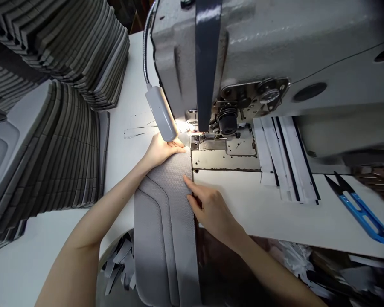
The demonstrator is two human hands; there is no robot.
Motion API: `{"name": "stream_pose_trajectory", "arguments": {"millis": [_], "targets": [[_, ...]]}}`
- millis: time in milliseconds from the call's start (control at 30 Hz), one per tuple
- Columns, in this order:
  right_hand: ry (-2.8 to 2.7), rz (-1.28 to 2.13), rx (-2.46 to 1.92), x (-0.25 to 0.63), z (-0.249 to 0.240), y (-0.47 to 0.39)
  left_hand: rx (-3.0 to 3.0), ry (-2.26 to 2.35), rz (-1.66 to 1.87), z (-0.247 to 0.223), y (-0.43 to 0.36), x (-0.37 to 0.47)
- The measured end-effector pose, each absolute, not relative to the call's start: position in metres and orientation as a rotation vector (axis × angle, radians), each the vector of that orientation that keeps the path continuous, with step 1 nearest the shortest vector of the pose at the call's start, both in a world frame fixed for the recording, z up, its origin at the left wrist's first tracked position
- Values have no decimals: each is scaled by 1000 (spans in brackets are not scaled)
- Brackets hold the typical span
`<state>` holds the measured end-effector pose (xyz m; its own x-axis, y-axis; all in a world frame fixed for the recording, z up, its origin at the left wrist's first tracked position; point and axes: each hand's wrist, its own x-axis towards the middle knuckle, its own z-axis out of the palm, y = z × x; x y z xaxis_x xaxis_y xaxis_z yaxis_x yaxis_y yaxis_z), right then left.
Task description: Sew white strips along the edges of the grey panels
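A long grey padded fabric panel (179, 221) with curved stitched lines hangs over the table's front edge. Its far end lies beside the presser foot (196, 142) of a sewing machine (259, 51). My left hand (161, 151) is closed on the panel's far left corner, thumb on top; the lamp partly hides its fingers. My right hand (213, 209) rests at the panel's right edge, with index finger and thumb apart and touching its surface. The remaining right-hand fingers are hidden.
Tall stacks of grey padded panels (67, 145) stand at left. The lamp (161, 113) hangs close above my left hand. White and black strips (286, 157) and blue thread snips (361, 209) lie at right. Fabric scraps (121, 262) are below the table edge.
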<state>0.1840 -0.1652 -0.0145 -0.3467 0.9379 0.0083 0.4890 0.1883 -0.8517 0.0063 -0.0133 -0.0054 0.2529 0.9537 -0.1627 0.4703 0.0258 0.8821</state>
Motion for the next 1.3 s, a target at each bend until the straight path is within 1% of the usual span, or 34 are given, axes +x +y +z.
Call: {"name": "stream_pose_trajectory", "arguments": {"millis": [133,233,500,567,633,733,867,967,1133,1233,1300], "targets": [[-1898,1041,-1349,188,-14,-156,1539,1329,750,-19,2,15],[-1867,1018,-1369,191,-14,-152,1532,1373,749,-27,9,19],[-1835,974,-1417,190,-16,-151,1643,1375,781,-29,10,23],[-1843,956,-1433,188,-17,-151,1768,1380,787,-25,4,24],[-1852,939,-1453,188,-16,-150,2031,1356,761,-18,-10,26],[-1871,904,-1492,188,-14,-149,2416,1262,675,-8,-43,29],[-1899,894,-1513,190,-12,-146,2735,1206,638,-6,-82,31],[-1913,911,-1524,188,-12,-146,2836,1190,709,-14,-88,29],[-1925,907,-1532,185,-6,-149,2791,1166,775,-20,-81,26],[-1899,754,-1618,208,4,-152,2810,1151,779,-21,-78,25],[-1782,465,-1772,238,8,-157,2829,1122,773,-22,-76,25]]}}
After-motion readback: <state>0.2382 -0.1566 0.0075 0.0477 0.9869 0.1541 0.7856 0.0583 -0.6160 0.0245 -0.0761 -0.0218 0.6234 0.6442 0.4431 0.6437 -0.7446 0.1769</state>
